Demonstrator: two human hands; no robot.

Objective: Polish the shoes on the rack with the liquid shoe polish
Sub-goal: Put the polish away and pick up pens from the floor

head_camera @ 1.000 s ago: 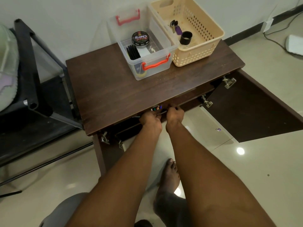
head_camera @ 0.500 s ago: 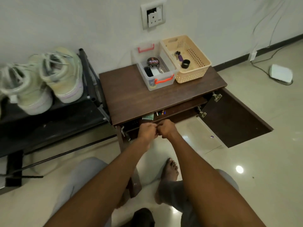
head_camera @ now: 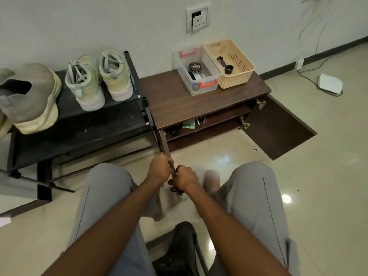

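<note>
My left hand point(head_camera: 161, 169) and my right hand point(head_camera: 184, 179) are pressed together low over the floor, between my knees. Both curl around a small dark object point(head_camera: 172, 189) that is almost wholly hidden by the fingers, so I cannot tell what it is. They sit right in front of the thin edge of the cabinet's open left door point(head_camera: 166, 150). To the left, a pair of pale green sneakers point(head_camera: 86, 84) stands on the black shoe rack point(head_camera: 89, 122). A grey shoe point(head_camera: 29, 96) rests at the rack's left end.
The brown cabinet point(head_camera: 175, 96) carries a clear bin point(head_camera: 207, 87) with a round polish tin point(head_camera: 195, 67) and a beige basket point(head_camera: 235, 80). Its right door point(head_camera: 278, 128) lies swung wide open. A white device point(head_camera: 329, 83) with a cable lies on the floor. Something dark point(head_camera: 179, 250) sits between my legs.
Both hands have drawn back together from the cabinet's shelf toward my knees. The view has pulled back and shifted, so the rack and shoes have come into sight.
</note>
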